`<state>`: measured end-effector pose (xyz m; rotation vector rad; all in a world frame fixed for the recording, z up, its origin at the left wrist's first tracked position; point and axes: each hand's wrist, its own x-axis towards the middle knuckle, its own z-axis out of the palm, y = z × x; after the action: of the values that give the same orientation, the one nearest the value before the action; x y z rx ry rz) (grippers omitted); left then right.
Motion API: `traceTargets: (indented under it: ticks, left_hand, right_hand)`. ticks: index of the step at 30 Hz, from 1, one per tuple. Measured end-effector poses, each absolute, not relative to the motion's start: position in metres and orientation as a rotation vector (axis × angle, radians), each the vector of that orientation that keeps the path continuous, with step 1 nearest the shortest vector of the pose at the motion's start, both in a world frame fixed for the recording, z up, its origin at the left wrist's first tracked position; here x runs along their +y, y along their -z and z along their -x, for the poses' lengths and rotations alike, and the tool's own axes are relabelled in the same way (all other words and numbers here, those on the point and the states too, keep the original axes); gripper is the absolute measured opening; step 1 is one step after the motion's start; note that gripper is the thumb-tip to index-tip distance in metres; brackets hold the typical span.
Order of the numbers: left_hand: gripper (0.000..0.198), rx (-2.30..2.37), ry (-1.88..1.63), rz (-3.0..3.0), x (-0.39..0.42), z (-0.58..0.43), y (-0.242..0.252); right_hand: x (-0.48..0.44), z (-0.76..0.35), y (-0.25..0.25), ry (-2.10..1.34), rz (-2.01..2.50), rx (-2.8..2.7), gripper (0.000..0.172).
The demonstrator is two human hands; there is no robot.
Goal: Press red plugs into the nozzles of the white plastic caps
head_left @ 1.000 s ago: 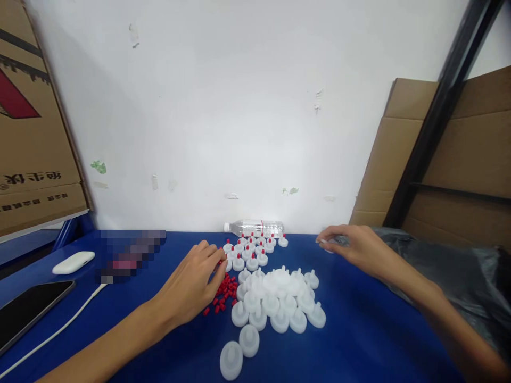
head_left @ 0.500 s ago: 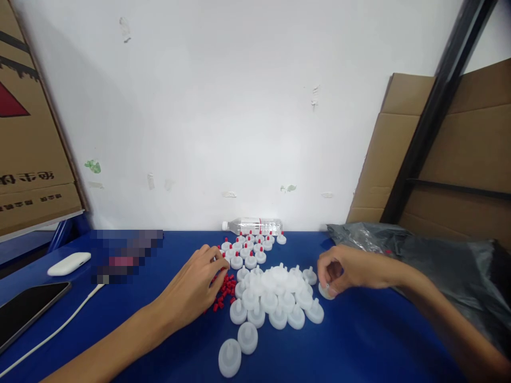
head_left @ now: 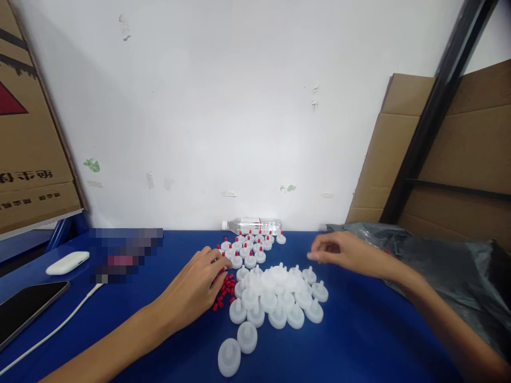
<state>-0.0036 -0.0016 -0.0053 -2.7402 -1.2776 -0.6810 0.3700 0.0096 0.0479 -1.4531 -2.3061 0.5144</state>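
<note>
My left hand [head_left: 198, 279] rests over a heap of small red caps [head_left: 228, 287], fingers bent and thumb close to the index finger; a bit of red shows between them. To the right lies a pile of translucent white nozzle caps [head_left: 279, 279], spouts mostly up. Behind it stand several white nozzle caps with red tips [head_left: 250, 260]. My right hand [head_left: 333, 249] hovers beyond the pile's right side, its fingers curled and tips together. Something pale and blurred shows at those tips; I cannot make it out. A single nozzle cap [head_left: 320, 291] sits at the pile's right edge.
A clear bottle [head_left: 255, 225] lies along the white wall. At the left are a white case [head_left: 67, 263], a phone [head_left: 32, 308], a white cable [head_left: 59, 330] and a cardboard box [head_left: 35, 133]. Grey plastic bags [head_left: 447, 271] and cardboard [head_left: 383, 154] stand at the right.
My right hand has let go of the nozzle cap at the pile's right edge and moved up, away from me. That cap now sits slightly further left. My left hand has barely moved.
</note>
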Motion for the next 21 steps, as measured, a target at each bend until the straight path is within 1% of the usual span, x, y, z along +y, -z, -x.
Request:
traceTargets:
  ticks: [2, 4, 11, 17, 21]
  left_hand:
    - [0.028, -1.265, 0.678, 2.740, -0.001, 0.003, 0.006]
    - [0.027, -1.251, 0.671, 2.737, 0.000, 0.003, 0.007]
    - [0.026, -1.233, 0.661, 2.728, -0.002, 0.004, 0.006]
    - [0.025, -1.267, 0.630, 2.731, -0.005, 0.003, 0.006]
    - [0.025, -1.290, 0.609, 2.753, -0.008, 0.001, 0.007]
  right_hand:
    - [0.014, -0.365, -0.043, -0.235, 1.456, -2.213, 0.044]
    - [0.017, -0.360, -0.035, -0.140, 1.440, -2.169, 0.051]
    - [0.026, -0.356, -0.018, -0.257, 1.420, -2.189, 0.064]
    - [0.063, -0.345, -0.011, -0.374, 1.318, -2.356, 0.067]
    - [0.075, -0.335, -0.007, -0.355, 1.303, -2.412, 0.067]
